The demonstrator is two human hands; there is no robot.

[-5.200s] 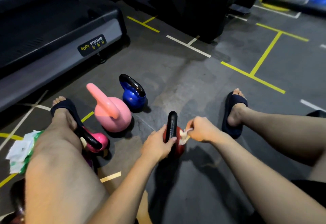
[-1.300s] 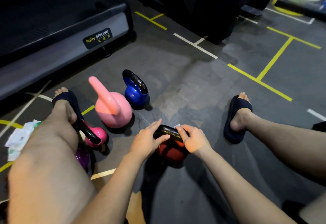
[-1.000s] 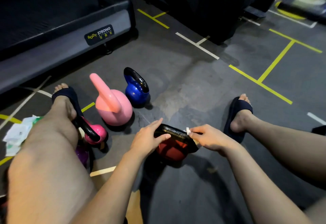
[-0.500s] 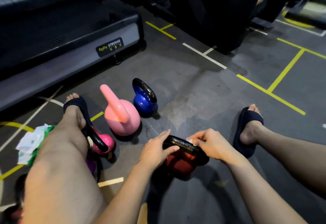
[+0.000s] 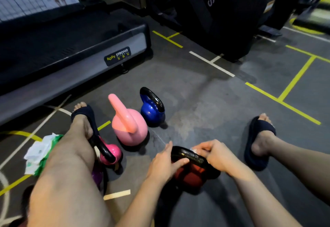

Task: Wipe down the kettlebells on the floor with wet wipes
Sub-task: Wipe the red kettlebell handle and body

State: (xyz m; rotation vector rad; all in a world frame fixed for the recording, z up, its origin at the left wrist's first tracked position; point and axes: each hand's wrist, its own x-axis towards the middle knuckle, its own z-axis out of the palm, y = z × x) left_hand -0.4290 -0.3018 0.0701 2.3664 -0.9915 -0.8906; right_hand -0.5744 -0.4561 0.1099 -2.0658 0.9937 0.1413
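A red kettlebell (image 5: 192,174) with a black handle stands on the floor between my legs. My left hand (image 5: 163,167) grips the left end of that handle, thumb over its top. My right hand (image 5: 215,155) pinches a small white wet wipe (image 5: 195,150) against the handle's right end. A large pale pink kettlebell (image 5: 129,127) and a blue kettlebell (image 5: 151,111) stand further off to the left. A small magenta kettlebell (image 5: 110,153) and a purple one (image 5: 97,174) sit partly hidden behind my left leg.
A green wet wipe pack (image 5: 38,153) with white wipes lies on the floor left of my left leg. A treadmill deck (image 5: 75,55) runs along the upper left. Dark gym machines (image 5: 223,12) stand at the back. Both feet wear dark slippers.
The red kettlebell's handle was turned from end-on to lying crosswise. My right hand has slid the wipe along the handle's right part. The view has tilted up a little.
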